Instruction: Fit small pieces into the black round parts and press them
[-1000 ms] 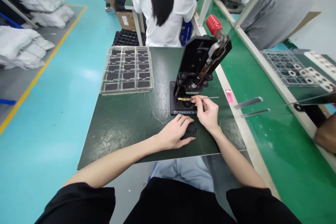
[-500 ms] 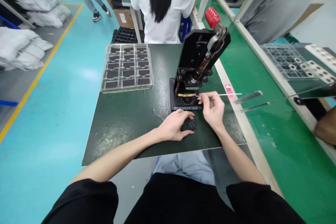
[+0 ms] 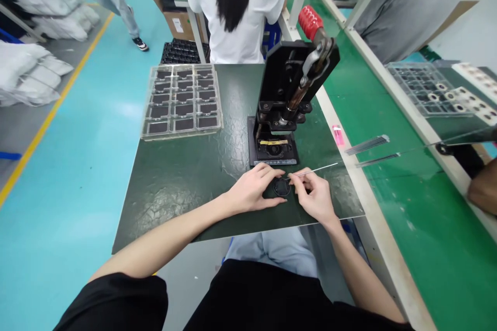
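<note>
My left hand (image 3: 259,189) rests on the dark green table, thumb and fingers closed around the edge of a small round black part (image 3: 282,187). A thin pale rod (image 3: 324,167) is pinched in my right hand (image 3: 310,191), whose fingertips are at the right edge of the black part. The rod's lower end is hidden by the fingers. Just beyond both hands stands a black hand press (image 3: 285,98) with a red handle grip (image 3: 310,21). A yellow strip (image 3: 273,142) lies across its base.
A clear compartment tray (image 3: 181,102) with dark pieces sits at the table's back left. Thin rods (image 3: 367,145) and a pink item (image 3: 337,135) lie right, beside the green conveyor (image 3: 423,207). Ahead sits a person in white (image 3: 235,10); another person's legs (image 3: 116,0) show at left.
My right hand has moved from the press base toward me, bringing the rod to the round black part. My left hand stays at that part. The person at far left has stepped.
</note>
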Demonstrator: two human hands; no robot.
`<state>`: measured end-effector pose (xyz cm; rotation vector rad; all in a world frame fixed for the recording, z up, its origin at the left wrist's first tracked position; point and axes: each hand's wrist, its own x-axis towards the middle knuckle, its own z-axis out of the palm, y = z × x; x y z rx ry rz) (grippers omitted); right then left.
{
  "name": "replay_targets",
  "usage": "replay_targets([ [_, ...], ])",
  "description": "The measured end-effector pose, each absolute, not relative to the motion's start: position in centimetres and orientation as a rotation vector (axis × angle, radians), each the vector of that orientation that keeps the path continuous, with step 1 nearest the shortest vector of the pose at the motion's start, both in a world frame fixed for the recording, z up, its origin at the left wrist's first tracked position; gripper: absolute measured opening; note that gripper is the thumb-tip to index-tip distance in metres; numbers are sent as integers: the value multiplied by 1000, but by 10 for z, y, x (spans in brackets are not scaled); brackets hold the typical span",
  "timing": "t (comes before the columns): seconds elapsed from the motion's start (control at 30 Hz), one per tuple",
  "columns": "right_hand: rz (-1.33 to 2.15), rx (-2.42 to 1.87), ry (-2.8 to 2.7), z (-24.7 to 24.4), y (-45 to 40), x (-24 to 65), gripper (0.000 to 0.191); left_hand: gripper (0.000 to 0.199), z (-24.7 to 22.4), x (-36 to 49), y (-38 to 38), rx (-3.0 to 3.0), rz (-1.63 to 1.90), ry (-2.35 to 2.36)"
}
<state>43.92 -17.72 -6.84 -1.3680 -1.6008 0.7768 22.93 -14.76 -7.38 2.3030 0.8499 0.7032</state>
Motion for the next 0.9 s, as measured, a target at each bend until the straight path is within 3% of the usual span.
replay_targets([
  [0.13, 741, -1392, -1626, -68, -178, 439, 34, 46, -73, 231, -150, 2306, 679, 837],
  [0.43, 609, -1374, -1755, -71, -180, 438, 28, 40, -70, 230, -150, 2292, 669, 817],
  [0.7, 598, -1359, -1771, -73, -181, 438, 25, 58, -75, 231, -150, 2235, 679, 870],
  [0.9, 618, -1368, -1747, -71, -179, 439, 27, 58, -76, 232, -150, 2246, 723, 858],
])
